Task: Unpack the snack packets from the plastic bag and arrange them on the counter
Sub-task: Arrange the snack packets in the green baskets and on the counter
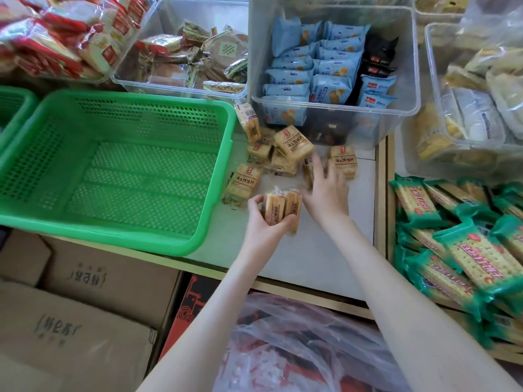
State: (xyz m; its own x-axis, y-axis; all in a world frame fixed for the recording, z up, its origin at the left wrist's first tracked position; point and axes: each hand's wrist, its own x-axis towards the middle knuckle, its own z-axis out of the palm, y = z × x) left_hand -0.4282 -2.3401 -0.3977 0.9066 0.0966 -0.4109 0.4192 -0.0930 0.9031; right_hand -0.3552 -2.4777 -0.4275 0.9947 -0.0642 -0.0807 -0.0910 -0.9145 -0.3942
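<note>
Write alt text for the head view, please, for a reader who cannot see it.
The left hand grips two tan snack packets above the counter while the right hand reaches toward a loose pile of the same packets. A green basket stands to the left, a clear bin of blue packets behind.

The tan snack packets point(244, 181) read "海玉烤馍片"; other print is illegible.
</note>
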